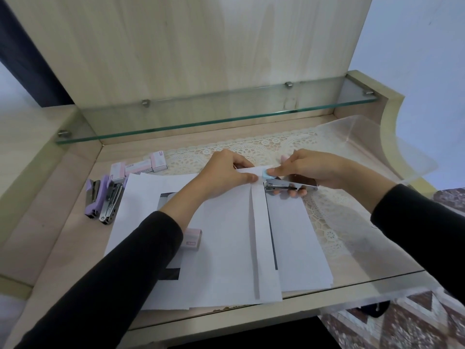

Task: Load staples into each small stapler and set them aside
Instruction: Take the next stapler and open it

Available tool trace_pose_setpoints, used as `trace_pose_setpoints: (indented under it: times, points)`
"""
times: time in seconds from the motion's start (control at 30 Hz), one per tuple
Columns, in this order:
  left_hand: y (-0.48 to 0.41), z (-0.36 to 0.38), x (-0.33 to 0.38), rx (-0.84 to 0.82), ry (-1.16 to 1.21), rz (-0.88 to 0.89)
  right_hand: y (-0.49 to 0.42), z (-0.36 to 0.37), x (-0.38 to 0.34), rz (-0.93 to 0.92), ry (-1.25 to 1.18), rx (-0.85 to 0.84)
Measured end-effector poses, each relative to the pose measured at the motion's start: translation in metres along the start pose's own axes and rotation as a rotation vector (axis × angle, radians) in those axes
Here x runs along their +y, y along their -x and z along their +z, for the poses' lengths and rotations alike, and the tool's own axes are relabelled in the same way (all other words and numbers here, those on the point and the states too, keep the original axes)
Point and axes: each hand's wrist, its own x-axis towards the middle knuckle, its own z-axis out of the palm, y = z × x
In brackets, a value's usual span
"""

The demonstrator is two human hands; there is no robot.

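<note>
My right hand (302,170) grips a small light-blue and metal stapler (281,182), thumb on its blue head, jaws at the top edge of a folded white sheet (236,238). My left hand (226,175) pinches that same top edge just left of the stapler. Two purple staplers (103,197) lie side by side at the left of the desk. Several pink staple boxes (143,166) sit behind them, and one more pink box (192,238) lies on the papers beside my left forearm.
White papers are spread over the glass-topped desk (352,278) on a lace mat (264,147). An empty clear plastic tray (377,142) stands at the back right. A glass shelf (201,117) runs along the back above the desk.
</note>
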Motion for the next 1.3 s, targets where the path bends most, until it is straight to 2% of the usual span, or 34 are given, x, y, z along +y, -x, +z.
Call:
trace_pose_setpoints:
  times: [0.2, 0.37, 0.53, 0.8, 1.3]
  points:
    - [-0.002, 0.002, 0.004, -0.016, 0.052, 0.027, -0.003, 0.004, -0.007, 0.03, 0.009, 0.033]
    - [-0.001, -0.002, 0.003, 0.037, 0.07, 0.032, 0.001, 0.009, -0.004, -0.044, 0.047, 0.084]
    - [0.007, -0.002, 0.006, 0.122, 0.127, 0.084, 0.003, 0.022, 0.004, -0.158, -0.013, 0.236]
    - [0.014, -0.004, 0.004, 0.174, 0.166, 0.177, 0.0, 0.035, 0.004, -0.244, 0.096, 0.424]
    - [0.015, -0.004, 0.004, 0.195, 0.153, 0.207, -0.002, 0.034, 0.0, -0.299, 0.197, 0.459]
